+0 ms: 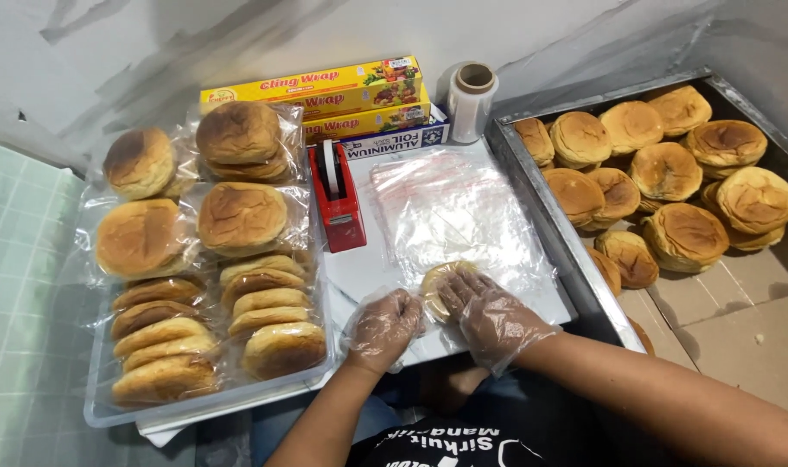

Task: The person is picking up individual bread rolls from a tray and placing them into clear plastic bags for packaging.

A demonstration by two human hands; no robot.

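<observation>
1. Lower centre of frame: the right hand [495, 316], in a clear plastic glove, grasps a round golden-brown bun [439, 285]; the gloved left hand [383, 327] is loosely clenched at the bun's edge.
2. The bun looks light, soft, easily crushed; best cupped around its rim.
3. Beneath lies a stack of thin clear plastic bags [450, 212], likely slippery.
4. Left: a clear tray of bagged buns [204, 259]; right: a metal tray of bare buns [670, 186].
</observation>
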